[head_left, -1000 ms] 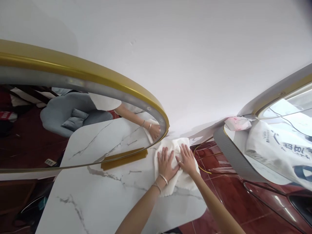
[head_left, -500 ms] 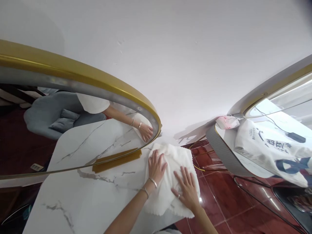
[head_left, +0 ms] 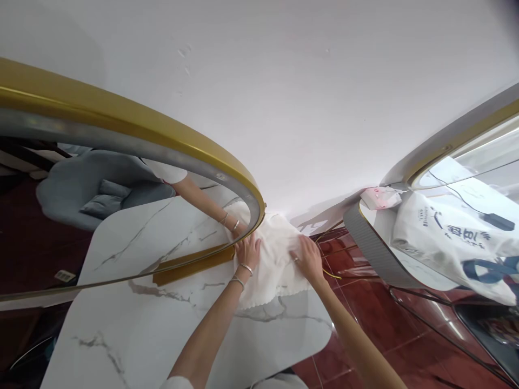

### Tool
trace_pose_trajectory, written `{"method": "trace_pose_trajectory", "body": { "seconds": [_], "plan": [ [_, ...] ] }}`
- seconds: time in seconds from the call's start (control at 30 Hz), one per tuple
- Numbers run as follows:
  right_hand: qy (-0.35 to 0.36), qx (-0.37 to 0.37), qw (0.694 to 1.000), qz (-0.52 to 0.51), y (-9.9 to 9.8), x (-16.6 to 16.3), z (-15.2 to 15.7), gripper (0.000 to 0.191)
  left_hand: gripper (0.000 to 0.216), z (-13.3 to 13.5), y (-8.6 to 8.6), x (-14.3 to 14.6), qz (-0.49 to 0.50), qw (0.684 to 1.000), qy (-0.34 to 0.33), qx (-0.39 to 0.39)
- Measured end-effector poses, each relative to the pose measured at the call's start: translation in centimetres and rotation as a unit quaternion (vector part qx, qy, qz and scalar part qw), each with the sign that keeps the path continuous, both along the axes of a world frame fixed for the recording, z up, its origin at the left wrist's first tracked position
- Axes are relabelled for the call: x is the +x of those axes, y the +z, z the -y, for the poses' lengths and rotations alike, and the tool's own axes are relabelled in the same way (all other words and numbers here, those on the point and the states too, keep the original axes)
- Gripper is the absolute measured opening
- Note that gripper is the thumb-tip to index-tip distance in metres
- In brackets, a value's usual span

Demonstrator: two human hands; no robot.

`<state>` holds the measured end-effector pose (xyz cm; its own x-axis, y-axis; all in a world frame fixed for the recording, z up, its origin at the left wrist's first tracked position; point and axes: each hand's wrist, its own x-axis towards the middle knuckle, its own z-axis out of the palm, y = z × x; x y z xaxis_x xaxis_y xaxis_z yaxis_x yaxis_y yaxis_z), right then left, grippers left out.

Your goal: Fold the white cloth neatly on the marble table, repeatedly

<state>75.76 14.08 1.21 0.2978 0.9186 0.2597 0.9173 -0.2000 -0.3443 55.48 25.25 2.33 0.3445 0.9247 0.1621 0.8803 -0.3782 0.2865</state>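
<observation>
A white towel (head_left: 275, 259) with a scalloped edge lies spread and slightly wrinkled on the white marble-patterned tabletop (head_left: 162, 335), its far end against the wall. My left hand (head_left: 248, 253) presses on the towel's left side, close to the mirror's lower rim, with its fingers lying on the fabric. On the towel's right side rests my right hand (head_left: 308, 260), fingers on the cloth near the table's right edge and slightly blurred. Neither hand grips the fabric visibly.
A gold-framed mirror (head_left: 194, 138) stands at the left on a gold base (head_left: 190, 265). At right, another table (head_left: 367, 251) bears a tissue pack (head_left: 380, 198) and a printed white cloth item (head_left: 454, 232). Red floor tiles (head_left: 365, 319) and a yellow cable (head_left: 331, 274) show between the tables.
Both hands have slid the towel away from me towards the wall, uncovering the near part of the tabletop. My left hand has moved closer to the mirror rim.
</observation>
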Motion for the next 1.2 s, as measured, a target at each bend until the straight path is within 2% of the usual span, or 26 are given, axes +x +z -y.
{"method": "trace_pose_trajectory", "body": {
  "seconds": [0.03,0.1,0.23,0.4,0.47,0.53,0.63,0.73,0.83,1.07,1.2],
  "plan": [
    [-0.080,0.010,0.996,-0.026,-0.4,0.2,1.2,0.065,0.044,0.0,-0.2,0.1,0.006,1.000,-0.022,0.009],
    [-0.162,0.016,0.983,-0.088,-1.0,0.6,3.6,0.061,0.044,-0.1,-0.5,0.2,0.017,0.997,-0.072,0.018],
    [-0.149,0.034,0.976,-0.156,-0.7,1.4,6.1,0.048,0.044,-0.1,-0.6,-0.1,0.031,0.994,-0.098,0.025],
    [-0.188,0.053,0.970,-0.143,1.0,2.7,6.3,0.036,0.054,0.6,0.2,0.3,0.001,0.997,-0.081,0.013],
    [-0.164,0.074,0.978,-0.104,1.5,2.5,5.3,0.037,0.056,0.6,0.4,1.2,0.001,0.998,-0.068,0.016],
    [-0.094,0.076,0.991,-0.064,1.7,1.4,3.6,0.040,0.056,0.2,0.5,2.2,0.007,0.997,-0.079,0.016],
    [0.009,0.012,1.000,0.003,1.2,-1.3,1.1,0.048,0.059,-0.5,0.2,3.4,0.004,0.994,-0.111,0.006],
    [0.013,-0.052,0.997,0.060,0.2,-3.6,1.0,0.053,0.062,0.1,-0.2,3.9,0.000,0.994,-0.112,0.004],
    [-0.008,-0.071,0.995,0.073,-0.3,-4.3,4.0,0.055,0.061,2.7,-0.3,3.7,0.008,0.991,-0.131,0.010],
    [-0.062,-0.084,0.992,0.066,-0.4,-5.6,15.3,0.063,0.067,12.2,0.7,2.9,0.025,0.982,-0.189,-0.006],
    [-0.082,-0.062,0.991,0.082,-0.5,-7.7,17.6,0.063,0.066,14.9,0.9,1.7,0.038,0.981,-0.188,-0.017]
  ]
}}
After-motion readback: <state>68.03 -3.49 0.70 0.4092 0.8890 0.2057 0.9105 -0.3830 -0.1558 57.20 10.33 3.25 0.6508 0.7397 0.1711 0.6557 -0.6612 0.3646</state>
